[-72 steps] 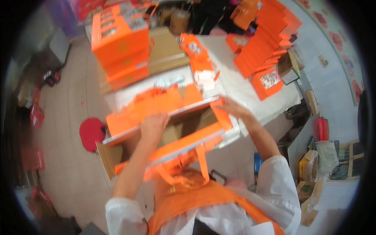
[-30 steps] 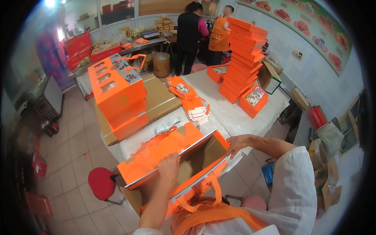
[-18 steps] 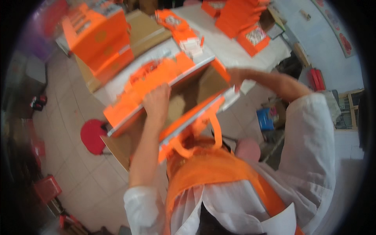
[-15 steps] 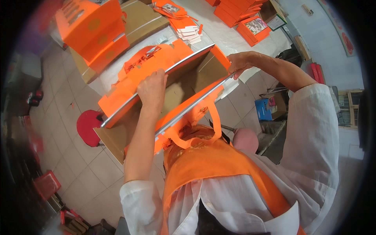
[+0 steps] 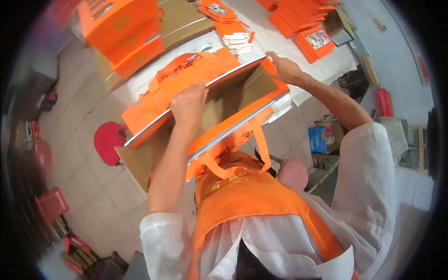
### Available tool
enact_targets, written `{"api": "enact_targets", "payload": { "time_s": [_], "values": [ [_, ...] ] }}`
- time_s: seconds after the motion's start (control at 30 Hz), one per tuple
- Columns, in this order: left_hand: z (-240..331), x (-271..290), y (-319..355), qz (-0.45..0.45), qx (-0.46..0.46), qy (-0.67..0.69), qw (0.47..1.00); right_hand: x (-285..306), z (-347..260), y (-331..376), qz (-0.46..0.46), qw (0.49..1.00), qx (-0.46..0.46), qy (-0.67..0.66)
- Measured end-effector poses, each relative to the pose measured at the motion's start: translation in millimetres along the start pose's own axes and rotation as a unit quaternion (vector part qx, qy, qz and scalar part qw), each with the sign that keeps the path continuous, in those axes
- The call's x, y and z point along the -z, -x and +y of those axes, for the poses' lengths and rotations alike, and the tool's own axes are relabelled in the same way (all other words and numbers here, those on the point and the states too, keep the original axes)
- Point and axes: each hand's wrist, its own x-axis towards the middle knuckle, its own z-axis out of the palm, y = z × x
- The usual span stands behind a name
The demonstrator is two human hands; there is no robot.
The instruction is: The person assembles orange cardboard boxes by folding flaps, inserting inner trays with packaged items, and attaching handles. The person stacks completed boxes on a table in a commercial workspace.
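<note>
An open orange gift box (image 5: 233, 119) with a brown cardboard inside and an orange carry handle (image 5: 242, 158) hanging from its near side sits against my waist at the table's edge. My left hand (image 5: 189, 105) grips the far long wall of the box near its middle. My right hand (image 5: 284, 67) pinches the box's far right corner flap. Flat orange box blanks (image 5: 186, 77) lie just beyond the box on the white table (image 5: 298, 93).
Stacked orange boxes (image 5: 123, 32) sit on brown cartons at the back left. More orange stacks (image 5: 303, 23) and loose cards (image 5: 235, 39) lie on the far table. A red stool (image 5: 108, 140) stands on the tiled floor to the left. A blue box (image 5: 322, 137) sits under the table on the right.
The view has tilted down toward my body and apron. Both hands stay on the box, which is now drawn closer to my waist.
</note>
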Motion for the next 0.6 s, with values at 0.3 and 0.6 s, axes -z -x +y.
{"api": "enact_targets", "payload": {
  "time_s": [0.3,0.6],
  "values": [
    [-6,-10,1,-0.075,0.039,0.0,0.996,-32,-134,-31,0.144,0.903,0.403,-0.045],
    [-49,160,95,0.237,0.275,0.433,0.825,-41,-134,-30,0.148,0.921,0.358,-0.039]
  ]
}}
